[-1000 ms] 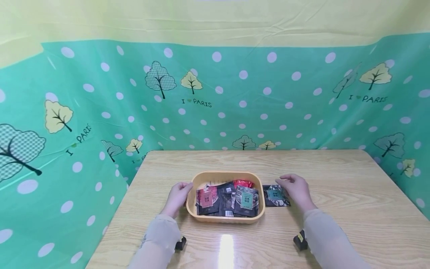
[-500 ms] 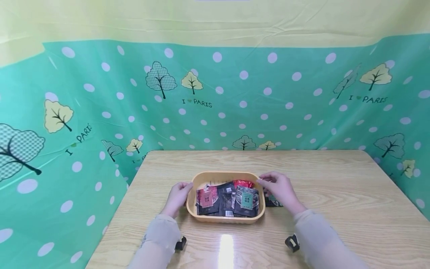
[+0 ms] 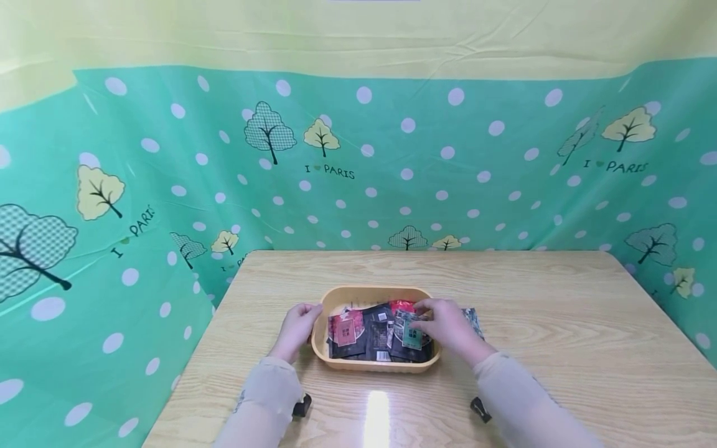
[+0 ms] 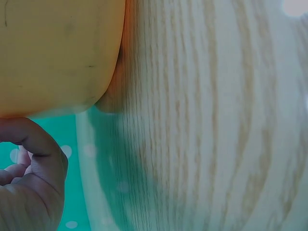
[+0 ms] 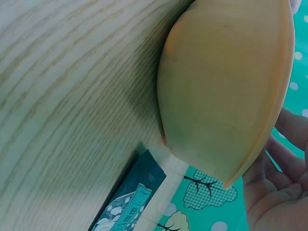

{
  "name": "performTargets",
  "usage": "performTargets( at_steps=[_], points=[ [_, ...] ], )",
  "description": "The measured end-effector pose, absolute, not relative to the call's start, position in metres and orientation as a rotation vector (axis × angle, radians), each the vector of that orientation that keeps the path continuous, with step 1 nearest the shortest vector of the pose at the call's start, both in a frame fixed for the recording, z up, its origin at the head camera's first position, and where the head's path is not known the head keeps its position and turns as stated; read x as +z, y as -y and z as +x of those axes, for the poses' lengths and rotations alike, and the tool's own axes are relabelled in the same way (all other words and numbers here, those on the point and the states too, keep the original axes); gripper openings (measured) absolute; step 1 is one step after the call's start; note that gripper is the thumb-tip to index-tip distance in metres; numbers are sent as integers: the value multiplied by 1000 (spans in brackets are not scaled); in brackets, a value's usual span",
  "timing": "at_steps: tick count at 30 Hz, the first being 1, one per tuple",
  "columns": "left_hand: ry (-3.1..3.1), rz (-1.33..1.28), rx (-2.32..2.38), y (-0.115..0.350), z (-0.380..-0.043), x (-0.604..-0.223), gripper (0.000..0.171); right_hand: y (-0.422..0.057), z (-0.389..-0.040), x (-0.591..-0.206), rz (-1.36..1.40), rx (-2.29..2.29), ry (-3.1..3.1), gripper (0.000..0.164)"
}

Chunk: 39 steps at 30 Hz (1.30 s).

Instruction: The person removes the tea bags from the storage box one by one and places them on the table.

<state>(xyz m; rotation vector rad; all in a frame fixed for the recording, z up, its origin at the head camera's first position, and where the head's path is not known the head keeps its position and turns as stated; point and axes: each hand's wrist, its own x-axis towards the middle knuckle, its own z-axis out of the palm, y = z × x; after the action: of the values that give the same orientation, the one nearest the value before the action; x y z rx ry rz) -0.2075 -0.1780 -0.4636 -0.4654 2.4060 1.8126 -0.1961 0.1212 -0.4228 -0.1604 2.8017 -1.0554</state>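
A shallow oval tan plastic basket (image 3: 378, 367) stands mid-table, holding several dark sachets. Among them are a sachet with a pink label (image 3: 345, 333), one with a green label (image 3: 412, 341), a black sachet with a barcode (image 3: 381, 336) and a shiny red packet (image 3: 402, 305). My left hand (image 3: 295, 330) grips the basket's left rim, thumb and fingers at the edge. My right hand (image 3: 448, 326) reaches over the right rim, its thumb and forefinger apart just above the green-labelled sachet. In the right wrist view the basket wall hides those fingertips.
Another green-labelled sachet (image 5: 127, 204) lies on the table right of the basket, partly covered by my right hand in the head view. Polka-dot cloth (image 3: 386, 162) hangs behind the wooden table (image 3: 560, 323). Small black devices (image 3: 302, 406) sit at both wrists.
My right hand has moved left, from above the sachet on the table, across the right rim to over the basket. The left hand stays on the left rim.
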Motion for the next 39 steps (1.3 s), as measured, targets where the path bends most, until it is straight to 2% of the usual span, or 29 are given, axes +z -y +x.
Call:
performTargets(
  at_steps=[11, 20, 31, 39],
  points=[
    [-2413, -466, 1803, 178, -208, -462, 33, -110, -196, -425, -338, -841, -2830, 61],
    [-2423, -468, 1783, 177, -209, -461, 33, -106, -195, -429, -354, -734, -2874, 66],
    [-2418, -499, 1785, 175, -206, -460, 32, -105, -193, -434, -379, -712, -2915, 67],
    [-2415, -508, 1789, 175, -207, -461, 31, -108, -194, -436, -422, -742, -2906, 47]
  ],
)
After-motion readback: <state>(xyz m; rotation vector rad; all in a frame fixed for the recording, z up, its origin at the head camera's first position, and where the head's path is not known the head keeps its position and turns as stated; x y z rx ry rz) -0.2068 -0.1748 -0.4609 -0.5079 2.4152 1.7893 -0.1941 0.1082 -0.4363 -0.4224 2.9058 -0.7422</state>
